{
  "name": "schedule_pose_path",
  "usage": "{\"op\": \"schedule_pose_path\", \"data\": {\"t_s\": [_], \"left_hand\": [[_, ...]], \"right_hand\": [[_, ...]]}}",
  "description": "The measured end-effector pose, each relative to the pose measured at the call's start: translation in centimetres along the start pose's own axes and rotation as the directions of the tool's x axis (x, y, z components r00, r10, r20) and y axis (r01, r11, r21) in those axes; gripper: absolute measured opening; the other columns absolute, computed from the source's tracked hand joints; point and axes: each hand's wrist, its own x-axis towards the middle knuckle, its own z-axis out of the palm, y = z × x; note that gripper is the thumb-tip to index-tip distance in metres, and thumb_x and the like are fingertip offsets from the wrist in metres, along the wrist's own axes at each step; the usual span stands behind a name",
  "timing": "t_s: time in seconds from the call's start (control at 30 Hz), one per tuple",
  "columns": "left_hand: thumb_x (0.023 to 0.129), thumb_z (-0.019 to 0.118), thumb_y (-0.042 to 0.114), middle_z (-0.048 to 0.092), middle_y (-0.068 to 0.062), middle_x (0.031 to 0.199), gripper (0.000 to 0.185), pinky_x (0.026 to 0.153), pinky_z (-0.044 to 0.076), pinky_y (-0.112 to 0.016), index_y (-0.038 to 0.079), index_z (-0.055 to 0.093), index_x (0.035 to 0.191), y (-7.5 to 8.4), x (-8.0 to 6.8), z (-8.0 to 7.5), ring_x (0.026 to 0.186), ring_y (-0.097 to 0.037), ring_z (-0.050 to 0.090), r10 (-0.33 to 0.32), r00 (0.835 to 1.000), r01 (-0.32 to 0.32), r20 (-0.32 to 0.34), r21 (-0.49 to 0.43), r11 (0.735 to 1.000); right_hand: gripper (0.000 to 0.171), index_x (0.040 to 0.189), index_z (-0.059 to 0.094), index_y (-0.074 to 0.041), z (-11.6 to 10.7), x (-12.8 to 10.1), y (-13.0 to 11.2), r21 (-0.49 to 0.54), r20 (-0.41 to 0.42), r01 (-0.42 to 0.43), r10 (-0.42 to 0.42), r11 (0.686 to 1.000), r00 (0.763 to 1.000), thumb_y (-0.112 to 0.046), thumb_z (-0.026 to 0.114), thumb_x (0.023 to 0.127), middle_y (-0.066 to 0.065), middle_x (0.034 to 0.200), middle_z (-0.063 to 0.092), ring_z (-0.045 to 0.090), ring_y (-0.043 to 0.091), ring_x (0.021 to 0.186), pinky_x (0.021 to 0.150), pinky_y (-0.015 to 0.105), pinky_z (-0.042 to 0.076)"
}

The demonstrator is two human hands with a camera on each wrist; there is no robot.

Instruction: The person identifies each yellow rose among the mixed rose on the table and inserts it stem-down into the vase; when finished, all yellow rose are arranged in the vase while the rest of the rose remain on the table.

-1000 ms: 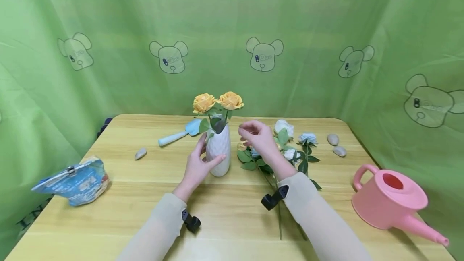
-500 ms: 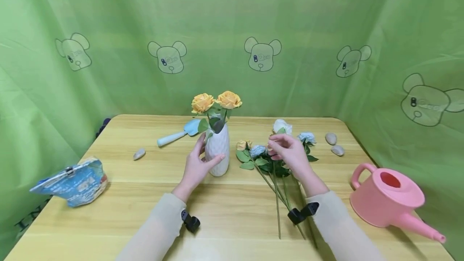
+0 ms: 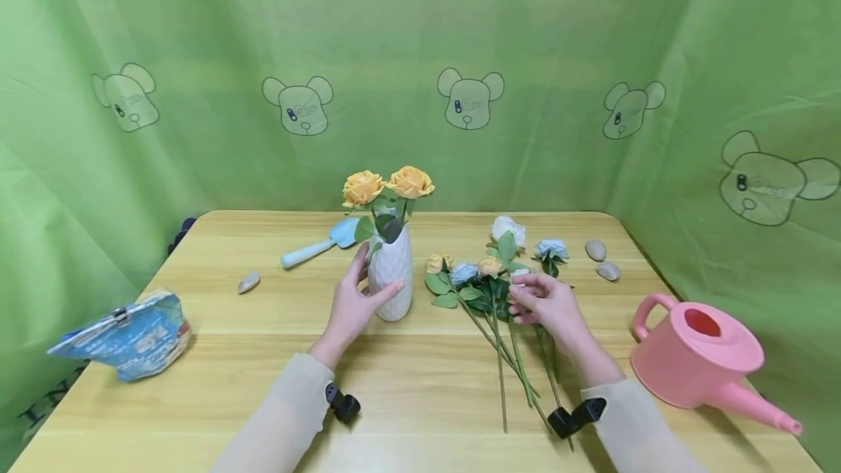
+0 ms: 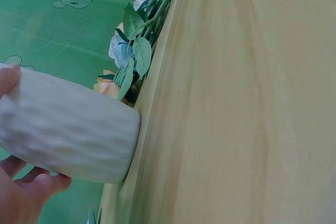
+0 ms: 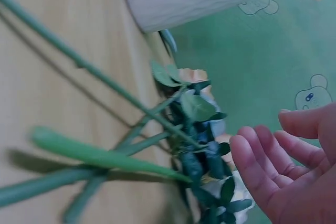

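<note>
A white textured vase (image 3: 392, 279) stands upright on the wooden table, holding two yellow-orange roses (image 3: 410, 182). My left hand (image 3: 351, 305) grips the vase from its left side, thumb in front and fingers behind; the left wrist view shows the vase wall (image 4: 73, 129) between them. Over the pile of artificial flowers on the right hovers my right hand (image 3: 548, 305), by a white bloom. Its fingers (image 5: 252, 161) are loosely bent with nothing between them in the right wrist view. The pile has yellow roses (image 3: 489, 266), pale blue roses (image 3: 463, 273), a white rose (image 3: 507, 230) and crossed green stems (image 3: 502, 378).
A pink watering can (image 3: 699, 360) stands at the right, spout toward the front. Grey stones (image 3: 596, 250) lie behind it, another stone (image 3: 248, 282) at left. A blue trowel (image 3: 309, 252) lies behind the vase. A clipped blue bag (image 3: 141, 338) sits at the left edge.
My right hand has moved from beside the vase rightward and lower over the flower pile. My left hand stays on the vase, and the two roses remain in it.
</note>
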Motion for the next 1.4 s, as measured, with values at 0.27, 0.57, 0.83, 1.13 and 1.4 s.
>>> {"op": "schedule_pose_path", "data": {"t_s": [0.27,0.57,0.83,1.13,1.4], "left_hand": [[0.078,0.076,0.016,0.044,-0.023,0.135,0.087,0.094,0.044,-0.045,0.008,0.024,0.147,-0.1,0.0,0.0,0.118,-0.035,0.047,0.009,1.0,-0.009,-0.002,0.001,1.0],[0.078,0.076,0.016,0.043,-0.022,0.136,0.087,0.095,0.044,-0.046,0.009,0.025,0.147,0.0,0.0,-0.1,0.119,-0.036,0.046,-0.002,1.0,0.002,0.0,-0.001,1.0],[0.073,0.08,0.033,0.045,-0.011,0.137,0.093,0.093,0.046,-0.041,0.025,0.025,0.147,-4.0,1.0,0.4,0.118,-0.028,0.048,-0.006,1.0,0.006,-0.021,0.005,1.0],[0.071,0.08,0.037,0.045,-0.009,0.137,0.093,0.093,0.046,-0.039,0.028,0.027,0.147,-4.2,1.0,0.4,0.117,-0.026,0.048,-0.003,1.0,0.003,-0.028,0.006,1.0],[0.071,0.08,0.035,0.045,-0.01,0.136,0.093,0.092,0.047,-0.04,0.028,0.027,0.147,-4.0,1.2,0.3,0.117,-0.026,0.048,0.003,1.0,-0.003,-0.023,0.003,1.0]], "right_hand": [[0.04,0.12,0.046,0.011,0.5,-0.6,2.1,0.003,0.07,-0.119,0.118,0.993,0.991,-0.006,0.062,0.088,0.023,0.097,0.06,0.065,0.029,0.076,0.067,0.041,0.057],[0.037,0.115,0.049,0.01,1.1,0.1,2.4,-0.139,0.076,-0.15,0.161,0.979,0.984,-0.007,0.064,0.086,0.019,0.091,0.06,0.063,0.026,0.071,0.063,0.04,0.057],[0.035,0.112,0.05,0.01,2.0,0.8,2.4,-0.181,0.03,-0.206,0.215,0.962,0.976,-0.002,0.066,0.083,0.017,0.082,0.063,0.061,0.022,0.059,0.055,0.037,0.056],[0.033,0.108,0.053,0.01,2.6,1.3,2.3,-0.209,0.012,-0.231,0.238,0.95,0.971,0.002,0.067,0.08,0.016,0.075,0.06,0.058,0.02,0.053,0.05,0.034,0.055],[0.031,0.108,0.052,0.012,2.7,1.3,1.9,-0.182,0.015,-0.233,0.239,0.955,0.971,0.006,0.063,0.08,0.017,0.077,0.064,0.059,0.02,0.051,0.05,0.034,0.055]]}}
